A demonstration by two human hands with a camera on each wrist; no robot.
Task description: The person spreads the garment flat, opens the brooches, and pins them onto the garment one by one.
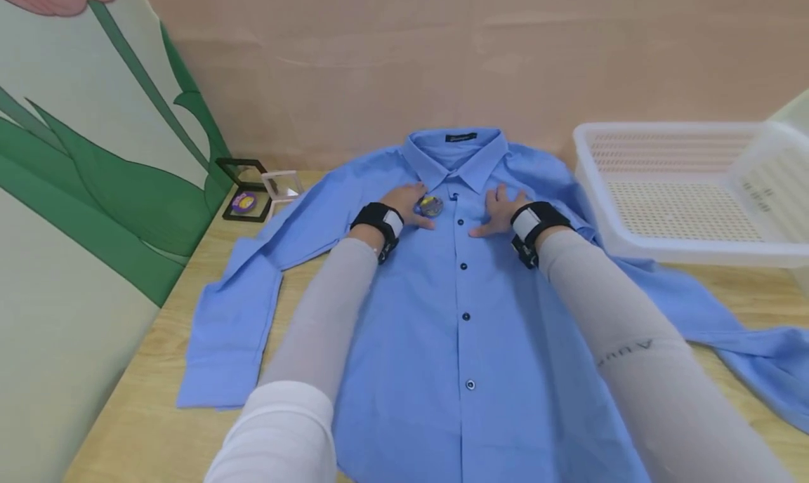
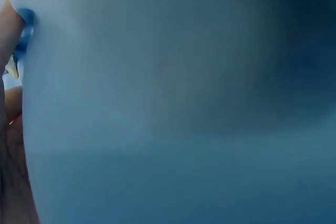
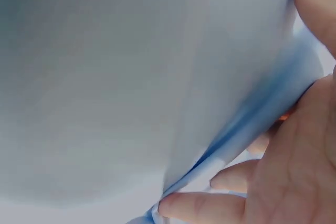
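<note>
Blue long-sleeved shirt laid front up on the wood-grain desk, collar at the far side; hem cut off by the bottom of the head view, one cuff by its right edge. Left hand seen on the chest below the collar, thumb and fingers spread around one side of a round badge; the badge's print cannot be made out. Right hand placed across the button row, fingers spread on the cloth. How hard either hand is pressed cannot be told.

Left wrist view almost filled by blurred cloth, only a strip of hand caught at the left edge. In the right wrist view, palm and parted fingers are shown beside a blurred fold.

Beyond one sleeve: open black case in which a round purple-and-yellow badge is held; white case beside it, partly hidden by the sleeve. White plastic basket cut off at the right. Lettering on the collar label too small to be read
</note>
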